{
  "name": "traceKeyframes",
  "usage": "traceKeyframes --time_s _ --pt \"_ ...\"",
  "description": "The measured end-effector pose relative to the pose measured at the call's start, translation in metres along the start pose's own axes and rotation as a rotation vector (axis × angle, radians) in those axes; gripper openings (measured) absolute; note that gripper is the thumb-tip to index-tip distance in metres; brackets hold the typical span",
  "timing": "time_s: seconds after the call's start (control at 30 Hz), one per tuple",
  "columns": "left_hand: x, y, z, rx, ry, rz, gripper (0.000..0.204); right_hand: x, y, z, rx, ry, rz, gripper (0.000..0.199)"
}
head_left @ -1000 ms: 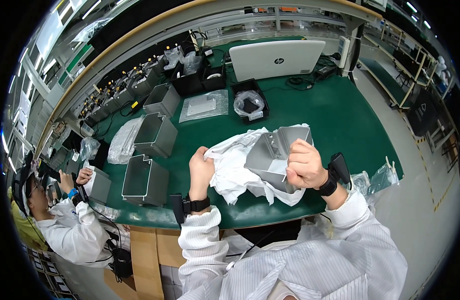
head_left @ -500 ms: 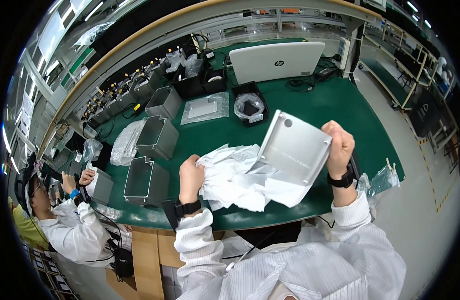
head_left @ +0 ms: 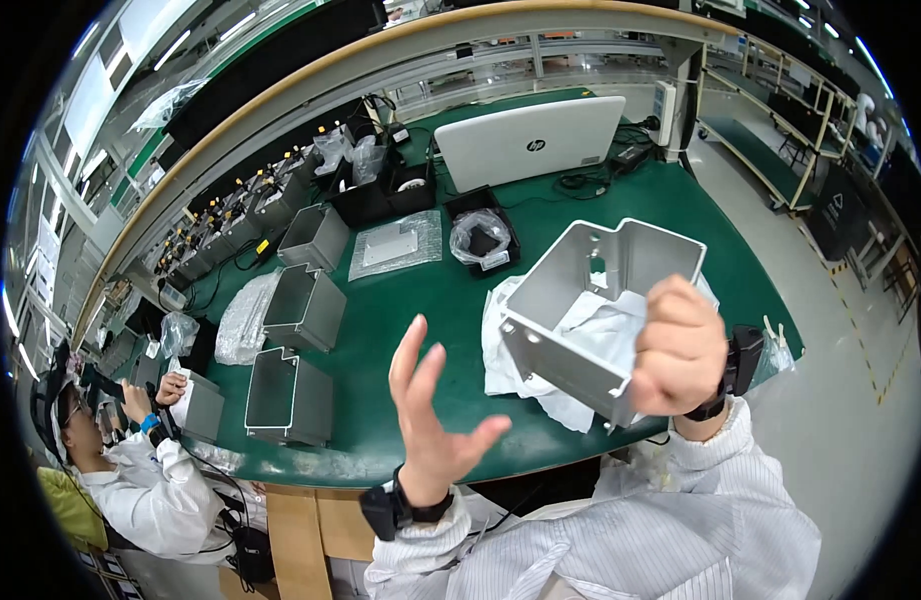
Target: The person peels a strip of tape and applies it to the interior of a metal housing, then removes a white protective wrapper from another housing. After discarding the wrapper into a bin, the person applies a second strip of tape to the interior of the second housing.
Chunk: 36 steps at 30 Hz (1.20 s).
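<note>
My right hand [head_left: 681, 348] grips a silver sheet-metal housing [head_left: 591, 300] by its near edge, holding it tilted above the table with its open side toward me. A white cloth [head_left: 593, 340] lies partly inside the housing and spreads on the green table [head_left: 421, 300] beneath it. My left hand [head_left: 431, 410] is raised in front of me, fingers spread, holding nothing, a little left of the housing.
Three more metal housings [head_left: 291, 395] [head_left: 306, 305] [head_left: 316, 235] stand in a row at the left. A white laptop [head_left: 531, 140], black trays [head_left: 481, 235] with bagged parts and a plastic-wrapped plate [head_left: 396, 245] sit farther back. A co-worker [head_left: 131, 470] works at the lower left.
The housing has turned in my right hand from flat side up to open side facing me. My left hand has let go of the white cloth and lifted, open.
</note>
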<state>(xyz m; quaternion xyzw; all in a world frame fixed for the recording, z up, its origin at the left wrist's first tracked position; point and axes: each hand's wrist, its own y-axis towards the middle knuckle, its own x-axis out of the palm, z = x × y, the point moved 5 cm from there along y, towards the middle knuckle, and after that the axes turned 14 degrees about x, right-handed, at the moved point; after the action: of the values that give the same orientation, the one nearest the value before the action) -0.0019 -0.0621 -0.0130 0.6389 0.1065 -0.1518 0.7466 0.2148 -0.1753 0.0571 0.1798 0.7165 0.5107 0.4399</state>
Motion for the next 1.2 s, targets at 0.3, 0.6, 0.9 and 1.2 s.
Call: traceKeyframes --time_s 0.3,0.6,0.9,1.2 --pt "0.003 0.001 0.060 0.064 0.103 -0.271 0.037 0.067 0.006 -0.053 -0.204 0.310 -0.117 0.036" --pt "-0.051 -0.070 0.024 -0.372 -0.069 0.161 0.072 0.041 0.007 0.009 0.382 -0.032 -0.065 0.064" --pt "-0.067 -0.159 -0.072 -0.636 -0.221 0.629 0.039 0.128 -0.140 0.060 0.933 -0.357 -0.765 0.087" --pt "-0.058 -0.190 -0.117 -0.950 -0.077 0.669 0.034 0.069 -0.202 -0.017 0.981 0.097 -0.304 0.026"
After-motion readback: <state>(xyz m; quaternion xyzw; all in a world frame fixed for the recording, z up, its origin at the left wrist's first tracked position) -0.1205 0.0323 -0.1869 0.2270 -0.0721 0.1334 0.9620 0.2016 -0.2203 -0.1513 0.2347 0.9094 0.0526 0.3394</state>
